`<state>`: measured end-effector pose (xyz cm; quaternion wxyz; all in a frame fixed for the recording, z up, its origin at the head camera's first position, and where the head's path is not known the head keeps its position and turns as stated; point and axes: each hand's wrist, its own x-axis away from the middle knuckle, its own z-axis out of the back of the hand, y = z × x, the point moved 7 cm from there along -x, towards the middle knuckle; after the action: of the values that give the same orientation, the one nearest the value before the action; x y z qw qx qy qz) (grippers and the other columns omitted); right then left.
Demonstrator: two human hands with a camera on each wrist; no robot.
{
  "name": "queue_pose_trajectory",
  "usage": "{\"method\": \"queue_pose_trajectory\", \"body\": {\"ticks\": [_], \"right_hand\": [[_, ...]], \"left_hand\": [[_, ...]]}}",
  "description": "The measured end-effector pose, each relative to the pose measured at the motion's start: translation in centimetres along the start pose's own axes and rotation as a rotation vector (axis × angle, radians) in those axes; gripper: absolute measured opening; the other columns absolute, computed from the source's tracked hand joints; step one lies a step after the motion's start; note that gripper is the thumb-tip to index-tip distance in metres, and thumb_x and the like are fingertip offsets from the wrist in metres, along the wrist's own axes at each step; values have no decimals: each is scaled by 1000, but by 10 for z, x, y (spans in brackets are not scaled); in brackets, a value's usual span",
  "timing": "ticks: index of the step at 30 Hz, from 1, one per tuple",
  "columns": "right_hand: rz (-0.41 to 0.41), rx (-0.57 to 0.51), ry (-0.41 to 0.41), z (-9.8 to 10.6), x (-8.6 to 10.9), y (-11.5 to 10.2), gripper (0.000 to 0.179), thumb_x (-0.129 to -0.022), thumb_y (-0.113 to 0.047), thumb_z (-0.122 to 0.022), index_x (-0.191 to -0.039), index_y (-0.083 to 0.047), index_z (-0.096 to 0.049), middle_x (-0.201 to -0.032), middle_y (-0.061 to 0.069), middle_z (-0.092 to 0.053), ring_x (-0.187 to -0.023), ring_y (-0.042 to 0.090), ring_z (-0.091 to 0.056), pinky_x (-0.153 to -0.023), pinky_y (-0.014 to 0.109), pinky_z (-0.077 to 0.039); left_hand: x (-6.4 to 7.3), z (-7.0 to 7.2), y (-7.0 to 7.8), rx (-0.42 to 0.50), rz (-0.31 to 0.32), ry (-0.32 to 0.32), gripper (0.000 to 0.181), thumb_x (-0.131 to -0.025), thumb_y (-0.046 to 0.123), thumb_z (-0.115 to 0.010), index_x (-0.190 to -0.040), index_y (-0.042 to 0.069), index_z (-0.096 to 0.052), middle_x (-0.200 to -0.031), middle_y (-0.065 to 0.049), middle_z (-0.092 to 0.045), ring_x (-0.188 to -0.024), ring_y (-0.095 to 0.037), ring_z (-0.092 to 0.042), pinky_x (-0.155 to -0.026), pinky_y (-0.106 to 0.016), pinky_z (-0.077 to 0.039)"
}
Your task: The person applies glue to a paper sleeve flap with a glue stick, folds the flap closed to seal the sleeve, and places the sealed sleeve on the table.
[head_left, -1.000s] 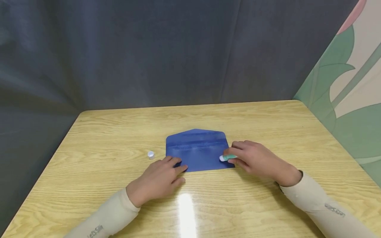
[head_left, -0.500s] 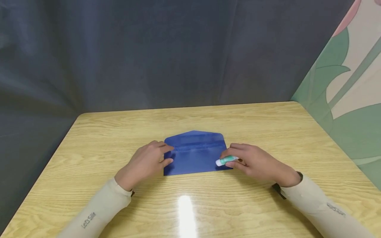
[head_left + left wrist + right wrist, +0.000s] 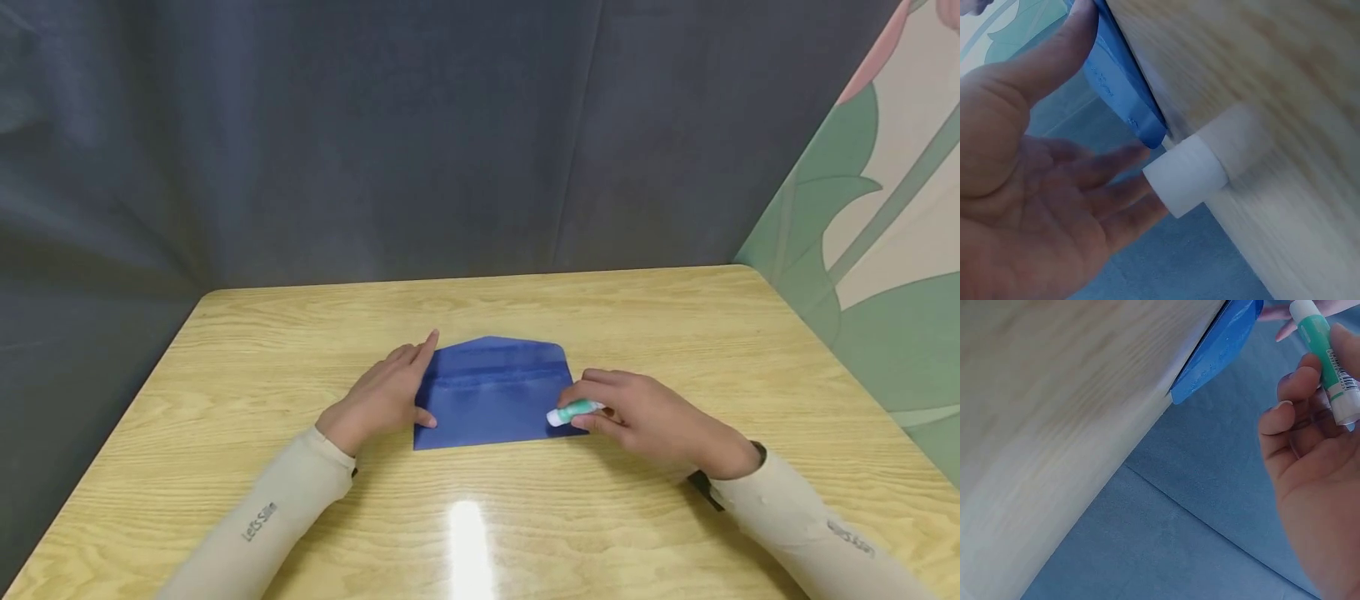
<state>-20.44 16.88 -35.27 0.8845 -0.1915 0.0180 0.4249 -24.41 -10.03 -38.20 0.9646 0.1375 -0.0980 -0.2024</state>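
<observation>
A blue envelope (image 3: 495, 408) lies on the wooden table with its pointed flap spread out away from me. My left hand (image 3: 382, 396) is at the envelope's left edge, fingers extended and the thumb over its lower left part. Close to those fingers stands a small white cap (image 3: 1188, 175) on the table; in the head view the hand hides it. In my right hand (image 3: 645, 417) I hold a green and white glue stick (image 3: 573, 412) between thumb and fingers, above the envelope's right end. Its white end points left; the label with a barcode shows in the right wrist view.
The wooden table (image 3: 262, 350) reaches back to a dark curtain (image 3: 390, 142). A wall with a painted plant (image 3: 915, 250) stands beyond its right side. Light reflects brightly near the front middle of the tabletop.
My left hand has lifted from the envelope's lower left corner and shifted up along its left edge, now covering the white cap. The glue stick has risen slightly off the envelope.
</observation>
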Motion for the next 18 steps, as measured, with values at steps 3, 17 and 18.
{"method": "queue_pose_trajectory", "body": {"ticks": [3,17,18], "right_hand": [[6,-8,8,1,2,3,20,-99,-26,-62,-118,-34,-64,-99,-25,-55,-72,-6,-46,-66,15,-46],[5,-8,-9,-1,0,2,19,-99,-28,-62,-117,-35,-64,-96,-26,-54,-71,-7,-46,-65,15,-44],[4,-7,-11,-1,0,2,19,-99,-28,-62,-117,-35,-64,-96,-26,-55,-70,-7,-46,-65,15,-45]], "left_hand": [[0,-1,3,-15,-2,2,115,-78,33,-84,-161,8,-8,-161,-17,-33,-147,-37,-34,-116,-53,-34],[3,1,14,-97,-98,82,98,-76,29,-85,-153,-1,-33,-145,-16,-48,-130,-34,-50,-109,-45,-44],[3,2,15,-101,-108,88,95,-76,29,-85,-152,-1,-36,-143,-15,-49,-128,-33,-52,-107,-44,-46]]}}
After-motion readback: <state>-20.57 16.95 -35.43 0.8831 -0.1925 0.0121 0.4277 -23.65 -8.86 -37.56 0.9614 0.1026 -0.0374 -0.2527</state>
